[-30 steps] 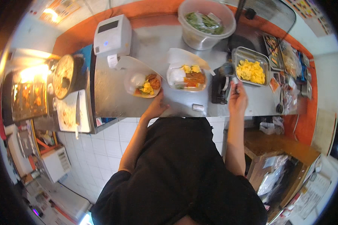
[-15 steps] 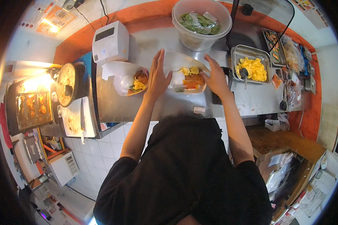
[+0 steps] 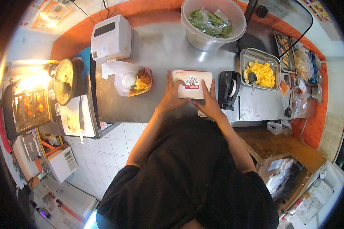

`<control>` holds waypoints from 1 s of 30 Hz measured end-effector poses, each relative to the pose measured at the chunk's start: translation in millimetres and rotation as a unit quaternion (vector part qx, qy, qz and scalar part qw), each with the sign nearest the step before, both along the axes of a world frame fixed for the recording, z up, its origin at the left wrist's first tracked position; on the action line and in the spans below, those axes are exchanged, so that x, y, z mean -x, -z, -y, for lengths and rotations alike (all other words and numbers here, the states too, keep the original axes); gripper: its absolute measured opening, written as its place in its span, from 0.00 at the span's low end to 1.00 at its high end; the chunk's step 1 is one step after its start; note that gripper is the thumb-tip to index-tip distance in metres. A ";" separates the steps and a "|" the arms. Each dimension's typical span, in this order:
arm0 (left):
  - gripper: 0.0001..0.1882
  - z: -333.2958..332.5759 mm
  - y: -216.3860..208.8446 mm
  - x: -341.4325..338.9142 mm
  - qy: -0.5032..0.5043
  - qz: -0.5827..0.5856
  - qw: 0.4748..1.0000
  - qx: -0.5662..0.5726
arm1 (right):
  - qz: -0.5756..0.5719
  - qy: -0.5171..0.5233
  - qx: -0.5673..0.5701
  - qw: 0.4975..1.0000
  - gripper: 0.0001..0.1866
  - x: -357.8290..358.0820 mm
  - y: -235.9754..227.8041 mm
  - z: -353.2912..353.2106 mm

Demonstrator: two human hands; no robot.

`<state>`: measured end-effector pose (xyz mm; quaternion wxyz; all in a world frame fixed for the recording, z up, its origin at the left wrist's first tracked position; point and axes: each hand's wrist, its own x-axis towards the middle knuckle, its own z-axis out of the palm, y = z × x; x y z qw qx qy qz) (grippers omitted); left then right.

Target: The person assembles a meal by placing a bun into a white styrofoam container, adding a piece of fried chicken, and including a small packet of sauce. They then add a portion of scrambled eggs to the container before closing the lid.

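A closed white cardboard takeaway box with a red and black print on its lid sits on the steel counter in front of me. My left hand grips its left side, thumb along the near edge. My right hand holds the right side, fingers resting on the lid's near right corner. The box hides its contents. To the left stands an open takeaway box with rice, fried meat and yellow scrambled egg in it. A black tape dispenser lies just right of my right hand.
A glass container of yellow egg with a spoon is at the right. Behind are a tub of bagged green leaves and a white label printer. A knife lies on a cutting board at the left.
The filled box between my hands was open; now its lid is down and shut. Both hands have drawn nearer to me and moved from apart onto the box's sides.
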<state>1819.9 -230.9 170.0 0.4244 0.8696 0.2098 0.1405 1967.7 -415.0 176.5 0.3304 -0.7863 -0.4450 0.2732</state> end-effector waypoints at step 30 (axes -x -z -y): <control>0.65 -23.6 13.4 35.2 0.073 -0.009 0.995 0.069 | -0.051 0.032 -0.095 0.994 0.53 -2.3 12.3 5.8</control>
